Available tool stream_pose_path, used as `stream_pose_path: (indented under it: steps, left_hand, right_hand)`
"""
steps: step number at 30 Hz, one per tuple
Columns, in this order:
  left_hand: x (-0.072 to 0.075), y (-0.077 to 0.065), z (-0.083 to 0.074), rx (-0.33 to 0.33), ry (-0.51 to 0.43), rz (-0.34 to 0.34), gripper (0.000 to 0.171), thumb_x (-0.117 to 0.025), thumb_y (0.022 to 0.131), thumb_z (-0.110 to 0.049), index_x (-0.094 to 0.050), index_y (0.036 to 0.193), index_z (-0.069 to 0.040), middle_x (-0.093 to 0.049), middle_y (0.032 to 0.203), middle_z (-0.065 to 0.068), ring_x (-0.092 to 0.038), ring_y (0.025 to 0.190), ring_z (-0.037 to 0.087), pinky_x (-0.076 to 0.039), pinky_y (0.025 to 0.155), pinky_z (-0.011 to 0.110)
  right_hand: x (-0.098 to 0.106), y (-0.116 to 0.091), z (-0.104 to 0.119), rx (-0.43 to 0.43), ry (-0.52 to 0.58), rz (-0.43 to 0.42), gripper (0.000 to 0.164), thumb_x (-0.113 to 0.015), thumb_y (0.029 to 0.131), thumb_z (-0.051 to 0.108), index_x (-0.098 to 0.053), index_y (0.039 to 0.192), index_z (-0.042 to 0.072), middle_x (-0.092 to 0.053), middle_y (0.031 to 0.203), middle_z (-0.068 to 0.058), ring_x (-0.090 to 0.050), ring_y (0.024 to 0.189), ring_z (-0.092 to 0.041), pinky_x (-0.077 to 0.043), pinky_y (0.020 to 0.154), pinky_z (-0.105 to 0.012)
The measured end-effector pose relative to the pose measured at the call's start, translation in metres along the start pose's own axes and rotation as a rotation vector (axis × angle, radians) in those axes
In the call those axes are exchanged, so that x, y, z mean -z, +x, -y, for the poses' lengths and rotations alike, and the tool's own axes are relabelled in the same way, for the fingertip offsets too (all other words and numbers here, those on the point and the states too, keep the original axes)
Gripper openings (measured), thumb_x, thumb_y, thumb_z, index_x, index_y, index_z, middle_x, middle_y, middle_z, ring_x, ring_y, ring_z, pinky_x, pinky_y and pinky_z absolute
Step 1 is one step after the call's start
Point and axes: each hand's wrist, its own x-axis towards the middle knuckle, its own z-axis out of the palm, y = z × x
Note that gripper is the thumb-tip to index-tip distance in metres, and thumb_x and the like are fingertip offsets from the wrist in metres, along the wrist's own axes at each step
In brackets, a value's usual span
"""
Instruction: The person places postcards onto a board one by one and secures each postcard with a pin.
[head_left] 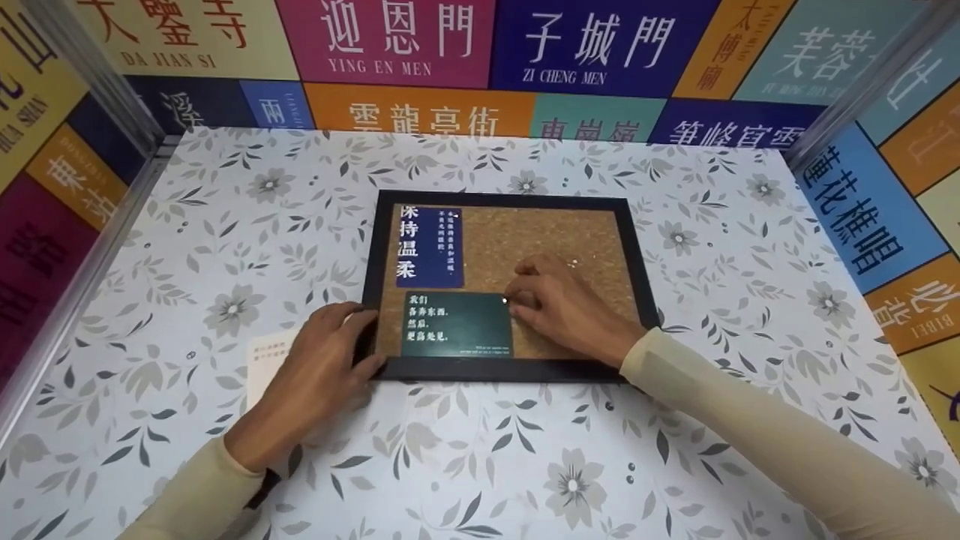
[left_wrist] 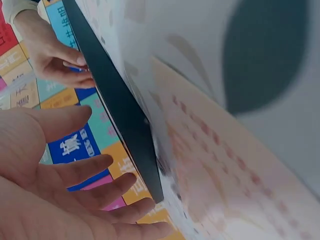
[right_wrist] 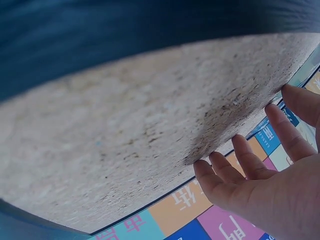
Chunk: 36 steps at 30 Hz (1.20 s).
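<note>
A cork board (head_left: pixel 540 229) in a black frame (head_left: pixel 495 370) lies flat on the table. At its upper left is a blue card (head_left: pixel 427 247) with white writing; below that sits a dark green card (head_left: pixel 461 319). A small white dot, like a pin head (head_left: pixel 505 301), shows at the green card's upper right corner. My right hand (head_left: pixel 562 300) has its fingertips on the cork (right_wrist: pixel 130 125) and its thumb at that corner, holding nothing visible. Along the frame's left edge rests my left hand (head_left: pixel 322 356), its fingers loosely spread in the left wrist view.
A pale card (head_left: pixel 261 364) with reddish print lies on the table left of the frame, partly under my left hand and wrist. Tiny white specks (head_left: pixel 574 262) show on the cork beyond my right hand. Panels with colourful lettering (head_left: pixel 420 105) stand around the floral-patterned table (head_left: pixel 480 457).
</note>
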Motion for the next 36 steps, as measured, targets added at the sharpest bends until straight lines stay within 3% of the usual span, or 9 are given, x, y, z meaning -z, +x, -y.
stream_pose_path:
  steps: [5,13,17,27,36]
  left_hand:
    - [0.009,-0.005,0.01,-0.006,0.038,-0.009,0.057,-0.089,0.093,-0.01,-0.066,0.141,0.009,-0.06,0.146,0.032,-0.052,0.141,0.052,-0.042,0.12,0.064]
    - [0.029,-0.006,0.029,0.089,0.077,0.122,0.074,-0.09,0.092,-0.021,-0.057,0.153,0.005,-0.05,0.158,0.036,-0.041,0.15,0.056,-0.037,0.122,0.07]
    - [0.036,-0.005,0.04,0.089,0.087,0.138,0.075,-0.091,0.09,-0.019,-0.057,0.152,0.007,-0.049,0.156,0.039,-0.041,0.148,0.059,-0.039,0.119,0.073]
    - [0.046,-0.009,0.065,0.181,0.028,0.26,0.083,-0.09,0.092,-0.02,-0.049,0.158,0.009,-0.036,0.163,0.043,-0.032,0.15,0.064,-0.031,0.12,0.079]
    - [0.053,-0.013,0.073,0.205,0.035,0.287,0.086,-0.092,0.09,-0.019,-0.048,0.159,0.008,-0.035,0.162,0.043,-0.031,0.149,0.064,-0.03,0.12,0.08]
  right_hand:
    - [0.0,0.0,0.001,0.017,-0.005,-0.001,0.019,-0.076,0.105,0.021,-0.083,0.121,0.012,-0.062,0.149,-0.017,-0.054,0.139,-0.039,-0.037,0.123,-0.062]
    - [0.0,0.0,0.0,0.006,-0.003,0.004,0.021,-0.076,0.106,0.022,-0.083,0.122,0.012,-0.062,0.148,-0.017,-0.054,0.138,-0.037,-0.038,0.122,-0.062]
    - [0.001,0.0,0.0,0.002,0.008,0.005,0.021,-0.076,0.106,0.023,-0.083,0.122,0.012,-0.062,0.148,-0.016,-0.053,0.139,-0.036,-0.039,0.122,-0.061]
    - [0.001,0.0,0.002,-0.026,0.012,0.024,0.022,-0.075,0.107,0.025,-0.083,0.123,0.013,-0.06,0.15,-0.015,-0.052,0.14,-0.036,-0.037,0.123,-0.062]
    - [0.0,-0.001,0.001,0.014,0.01,-0.004,0.019,-0.077,0.104,0.021,-0.084,0.12,0.012,-0.063,0.149,-0.016,-0.054,0.139,-0.039,-0.039,0.121,-0.064]
